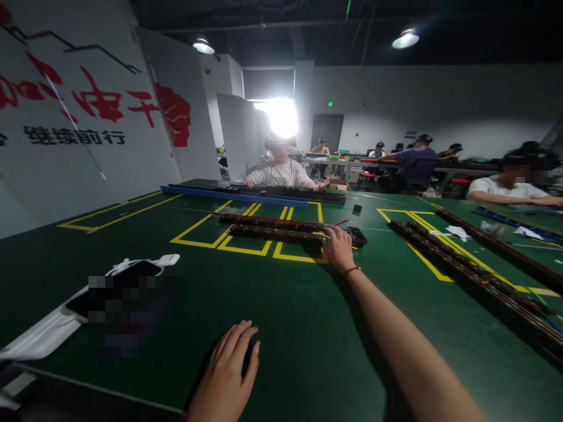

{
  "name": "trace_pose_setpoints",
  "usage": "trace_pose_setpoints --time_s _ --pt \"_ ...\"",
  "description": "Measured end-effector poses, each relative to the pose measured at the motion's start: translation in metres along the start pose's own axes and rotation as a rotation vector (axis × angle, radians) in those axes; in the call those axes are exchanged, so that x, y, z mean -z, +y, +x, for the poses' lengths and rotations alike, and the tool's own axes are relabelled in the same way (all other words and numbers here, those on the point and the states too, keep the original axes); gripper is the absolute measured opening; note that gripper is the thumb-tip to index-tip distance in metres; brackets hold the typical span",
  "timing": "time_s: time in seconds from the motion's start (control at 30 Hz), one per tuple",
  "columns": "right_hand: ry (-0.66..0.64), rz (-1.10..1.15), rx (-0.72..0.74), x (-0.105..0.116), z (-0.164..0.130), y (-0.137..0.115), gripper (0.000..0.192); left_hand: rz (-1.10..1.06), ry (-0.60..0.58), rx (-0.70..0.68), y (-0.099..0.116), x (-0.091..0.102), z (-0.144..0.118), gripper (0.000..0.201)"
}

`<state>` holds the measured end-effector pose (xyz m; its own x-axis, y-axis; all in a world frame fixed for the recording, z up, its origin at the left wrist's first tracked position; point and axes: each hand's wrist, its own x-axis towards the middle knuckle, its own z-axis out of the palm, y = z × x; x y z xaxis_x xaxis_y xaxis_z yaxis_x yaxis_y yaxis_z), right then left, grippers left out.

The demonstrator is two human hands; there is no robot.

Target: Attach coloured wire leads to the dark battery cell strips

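At nine o'clock a phone [115, 285] is laid on a white cloth [44, 334]; its face is blurred out. Red and black wall writing [88, 111] cannot be read with certainty. At six o'clock the left hand [229, 366] is rested flat on the green table [299, 328], fingers loosely spread, nothing held. At twelve o'clock the right hand [338, 249] is laid on the end of two long dark strips [275, 230], fingers curled; whether they are clamped cannot be told.

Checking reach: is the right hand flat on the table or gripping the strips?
Gripping: right hand fingers curl over the end of the long dark strips. Left hand rests flat.
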<state>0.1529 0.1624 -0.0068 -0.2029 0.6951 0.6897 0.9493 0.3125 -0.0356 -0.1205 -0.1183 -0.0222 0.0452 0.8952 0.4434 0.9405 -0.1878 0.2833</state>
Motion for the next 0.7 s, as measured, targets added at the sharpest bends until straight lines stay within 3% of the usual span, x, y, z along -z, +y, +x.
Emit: trace_pose_setpoints --time_s 0.17,0.27,0.33,0.47,0.57,0.7 --pt "0.029 -0.213 -0.172 0.052 -0.048 0.102 0.040 -0.081 -0.066 0.029 -0.005 -0.002 0.001 0.038" --pt "-0.061 -0.440 -0.223 0.096 -0.093 0.167 0.037 -0.113 -0.079 0.024 -0.009 -0.005 0.001 0.040" --pt "-0.129 -0.587 -0.311 0.128 -0.119 0.198 0.035 -0.131 -0.076 0.012 -0.011 -0.008 0.002 0.040" --pt "-0.222 -0.779 -0.479 0.184 -0.151 0.226 0.038 -0.155 -0.031 -0.009 -0.012 -0.009 0.004 0.039" --pt "-0.270 -0.792 -0.559 0.218 -0.168 0.236 0.053 -0.158 -0.004 -0.020 -0.010 -0.007 0.004 0.039" --pt "-0.363 -0.762 -0.778 0.252 -0.200 0.253 0.070 -0.158 -0.001 -0.057 -0.009 -0.006 0.004 0.039"
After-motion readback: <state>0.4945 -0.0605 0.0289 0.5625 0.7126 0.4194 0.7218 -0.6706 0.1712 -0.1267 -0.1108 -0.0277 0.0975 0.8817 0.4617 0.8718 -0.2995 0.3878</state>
